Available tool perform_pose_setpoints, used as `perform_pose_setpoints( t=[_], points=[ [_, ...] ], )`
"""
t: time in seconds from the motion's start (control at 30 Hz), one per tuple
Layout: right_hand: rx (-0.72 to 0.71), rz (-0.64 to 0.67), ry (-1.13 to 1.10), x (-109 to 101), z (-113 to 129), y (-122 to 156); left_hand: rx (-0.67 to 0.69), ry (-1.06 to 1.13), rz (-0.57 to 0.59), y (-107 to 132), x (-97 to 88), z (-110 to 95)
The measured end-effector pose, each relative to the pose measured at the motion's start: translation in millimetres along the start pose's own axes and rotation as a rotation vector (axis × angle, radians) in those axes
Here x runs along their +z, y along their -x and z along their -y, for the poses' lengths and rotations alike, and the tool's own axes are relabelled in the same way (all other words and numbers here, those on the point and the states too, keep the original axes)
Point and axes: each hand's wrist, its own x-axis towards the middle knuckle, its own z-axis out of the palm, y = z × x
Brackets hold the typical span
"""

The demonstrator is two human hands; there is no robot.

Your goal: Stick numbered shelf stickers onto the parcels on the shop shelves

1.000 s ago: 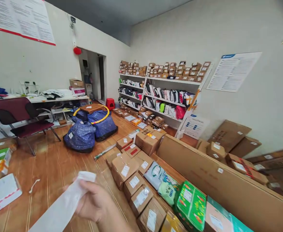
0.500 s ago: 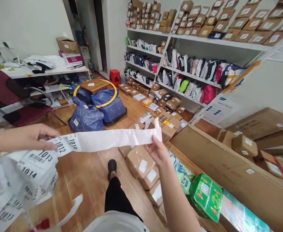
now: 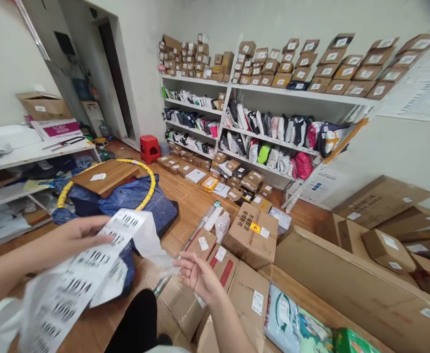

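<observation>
My left hand [image 3: 86,231] is closed on a strip of white number labels [image 3: 84,274], printed 1010, 1012, 1013, 1014 and more, which hangs down in folds to the lower left. From the 1010 label a blank end of the strip [image 3: 151,240] bends down to the right. The fingertips of my right hand [image 3: 197,277] meet that blank end, which is blurred there; the fingers are loosely curled. Cardboard parcels [image 3: 250,289] lie on the floor below and beside my right hand.
Blue sacks [image 3: 163,208] with a wooden board [image 3: 107,176] and a yellow hoop [image 3: 152,184] stand ahead left. White shelves [image 3: 303,93] of parcels line the back wall. A long carton [image 3: 347,274] lies right, near a green package [image 3: 350,340]. A red stool [image 3: 149,148] stands by the doorway.
The blank strip was stretched taut between my hands; now it sags and bends. My right hand has come closer to my left, and the view has turned right.
</observation>
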Motion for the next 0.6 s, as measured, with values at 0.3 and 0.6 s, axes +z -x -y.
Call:
perform_pose_setpoints(
  t=[0.3, 0.6],
  points=[
    [-0.633, -0.117, 0.487, 50, 94, -187, 0.147, -0.019, 0.618, -244, 66.2, 3],
    [-1.034, -0.629, 0.529, -5, 229, -348, 0.326, -0.211, 0.967, -474, 163.6, 38]
  ],
)
